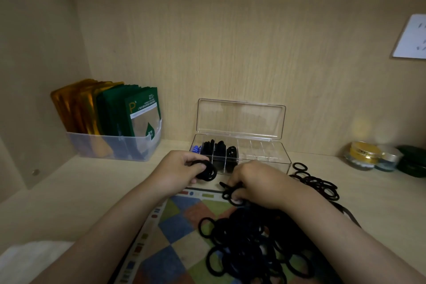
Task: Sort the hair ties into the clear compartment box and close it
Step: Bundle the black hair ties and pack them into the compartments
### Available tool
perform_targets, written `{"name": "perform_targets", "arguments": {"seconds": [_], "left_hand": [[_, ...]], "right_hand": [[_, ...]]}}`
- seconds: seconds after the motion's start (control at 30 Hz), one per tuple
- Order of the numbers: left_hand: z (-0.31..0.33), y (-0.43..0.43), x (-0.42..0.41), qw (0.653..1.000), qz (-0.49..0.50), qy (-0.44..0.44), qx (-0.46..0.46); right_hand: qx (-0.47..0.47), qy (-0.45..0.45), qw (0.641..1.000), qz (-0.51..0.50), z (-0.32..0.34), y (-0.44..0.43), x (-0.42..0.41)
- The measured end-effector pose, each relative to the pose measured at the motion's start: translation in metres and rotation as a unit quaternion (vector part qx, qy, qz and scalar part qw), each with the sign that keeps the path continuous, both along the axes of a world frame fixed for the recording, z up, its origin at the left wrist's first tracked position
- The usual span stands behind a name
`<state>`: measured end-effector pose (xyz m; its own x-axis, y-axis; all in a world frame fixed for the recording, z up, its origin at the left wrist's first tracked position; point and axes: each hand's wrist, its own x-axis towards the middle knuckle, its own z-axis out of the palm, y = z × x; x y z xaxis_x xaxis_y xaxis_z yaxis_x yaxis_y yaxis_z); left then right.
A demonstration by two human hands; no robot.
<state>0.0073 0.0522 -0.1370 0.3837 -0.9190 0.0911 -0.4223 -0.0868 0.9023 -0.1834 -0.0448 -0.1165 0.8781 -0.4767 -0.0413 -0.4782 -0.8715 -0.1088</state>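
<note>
The clear compartment box (pixel 272 157) stands at the back of the wooden shelf with its lid (pixel 241 120) raised against the wall. Its left compartments hold black and blue hair ties; the right ones look bare. My left hand (pixel 182 169) grips a small bundle of black hair ties (pixel 207 170) just in front of the box. My right hand (pixel 255 183) pinches a black hair tie (pixel 230 195) at the top of a large pile of black hair ties (pixel 253 244) on a checkered mat (pixel 175 226). More dark ties (pixel 320 185) lie to the right.
A translucent bin (pixel 110 147) with gold and green sachets stands at the back left. Small jars (pixel 364 155) and a dark green case (pixel 412 161) sit at the far right. A white wall socket (pixel 411 38) is on the right wall. A white cloth (pixel 30 258) lies at the bottom left.
</note>
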Motion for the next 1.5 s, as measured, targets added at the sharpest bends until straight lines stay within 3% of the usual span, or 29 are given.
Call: {"name": "perform_targets", "arguments": {"seconds": [0.1, 0.17, 0.27, 0.33, 0.4, 0.53, 0.67, 0.8, 0.9, 0.97, 1.23, 1.3, 1.4, 1.5], "left_hand": [[-0.001, 0.0, -0.002, 1.0, 0.0, -0.007, 0.002], [-0.002, 0.0, -0.003, 1.0, 0.012, -0.023, -0.004], [-0.003, -0.001, -0.005, 0.998, 0.041, -0.034, -0.019], [-0.005, -0.002, -0.008, 0.998, 0.044, -0.014, -0.03], [-0.006, -0.002, -0.014, 0.999, 0.021, 0.02, -0.042], [-0.004, 0.0, -0.026, 0.984, -0.055, 0.166, -0.045], [-0.003, 0.002, -0.028, 0.976, -0.079, 0.199, -0.038], [0.003, 0.002, -0.032, 0.949, -0.103, 0.297, -0.01], [0.0, 0.004, -0.035, 0.972, -0.124, 0.199, -0.011], [-0.004, 0.003, -0.035, 0.979, -0.101, 0.174, -0.02], [-0.002, 0.005, -0.029, 0.958, -0.124, 0.254, -0.046], [0.0, 0.005, -0.027, 0.953, -0.132, 0.268, -0.059], [0.002, 0.005, -0.025, 0.948, -0.128, 0.284, -0.072], [0.002, 0.005, -0.028, 0.962, -0.095, 0.246, -0.072]], "right_hand": [[-0.023, -0.029, 0.999, -0.003, -0.002, 0.0, 0.0], [0.015, -0.096, 0.995, -0.004, 0.004, 0.0, -0.002], [0.217, -0.219, 0.951, -0.028, 0.019, 0.007, -0.004], [0.371, -0.238, 0.897, -0.036, 0.025, 0.012, -0.006], [0.428, -0.221, 0.876, -0.033, 0.027, 0.018, -0.006], [0.377, -0.198, 0.9, -0.095, 0.023, 0.022, 0.0], [0.329, -0.209, 0.91, -0.141, 0.017, 0.019, 0.004], [0.256, -0.23, 0.923, -0.173, 0.013, 0.018, 0.007], [0.213, -0.232, 0.933, -0.177, 0.009, 0.015, 0.008], [0.227, -0.232, 0.929, -0.178, 0.008, 0.015, 0.007], [0.245, -0.328, 0.89, -0.2, 0.015, 0.011, 0.003], [0.308, -0.31, 0.885, -0.16, 0.016, 0.012, 0.002], [0.445, -0.31, 0.83, -0.128, 0.014, 0.012, 0.002], [0.447, -0.315, 0.823, -0.154, 0.012, 0.009, 0.002]]}}
